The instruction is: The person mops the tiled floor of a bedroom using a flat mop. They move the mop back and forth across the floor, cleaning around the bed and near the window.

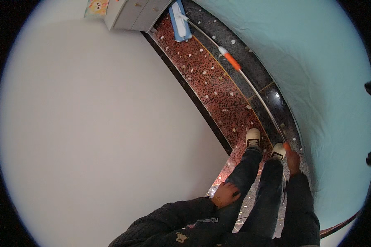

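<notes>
My right hand (293,161) grips the orange end of a long flat mop's metal pole (259,98), beside my right shoe. The pole runs forward past a second orange grip section (232,61) to the mop head (180,23). That head has a white plate with a blue pad around it and lies flat on the terrazzo floor, beside a grey cabinet. My left hand (226,195) rests against my left thigh and holds nothing, its fingers slightly spread.
A white wall (105,108) with black skirting (188,92) borders the red terrazzo strip (216,89) on the left. Light-blue fabric (315,86) edges the dark floor on the right. At the far end stands the grey cabinet (139,15), near a cartoon picture (96,8).
</notes>
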Motion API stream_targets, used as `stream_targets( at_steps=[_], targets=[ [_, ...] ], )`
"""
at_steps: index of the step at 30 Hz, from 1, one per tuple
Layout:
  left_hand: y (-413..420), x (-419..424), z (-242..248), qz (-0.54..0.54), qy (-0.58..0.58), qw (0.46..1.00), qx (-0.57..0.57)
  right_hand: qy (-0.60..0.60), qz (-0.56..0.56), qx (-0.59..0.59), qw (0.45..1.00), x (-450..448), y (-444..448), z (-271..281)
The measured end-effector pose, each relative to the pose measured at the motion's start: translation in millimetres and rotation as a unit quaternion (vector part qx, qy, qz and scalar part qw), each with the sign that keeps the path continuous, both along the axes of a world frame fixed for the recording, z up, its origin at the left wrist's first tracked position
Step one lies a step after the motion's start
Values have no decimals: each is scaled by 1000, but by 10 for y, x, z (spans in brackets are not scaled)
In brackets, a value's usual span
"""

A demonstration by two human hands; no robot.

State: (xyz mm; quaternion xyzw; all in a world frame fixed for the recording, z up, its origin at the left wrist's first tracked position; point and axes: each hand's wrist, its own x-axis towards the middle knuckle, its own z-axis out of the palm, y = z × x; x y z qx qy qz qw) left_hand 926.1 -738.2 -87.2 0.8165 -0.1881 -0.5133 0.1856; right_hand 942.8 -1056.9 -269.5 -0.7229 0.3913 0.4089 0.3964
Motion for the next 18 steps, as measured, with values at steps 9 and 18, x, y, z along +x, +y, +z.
stream_targets(
  at_steps=[9,18],
  targets=[
    [-39,66,2,-12,16,1000,15,60,-9,19,998,134,-83,-332],
    [-90,57,23,-33,36,998,35,-374,82,-260,886,2124,414,-400]
  ],
)
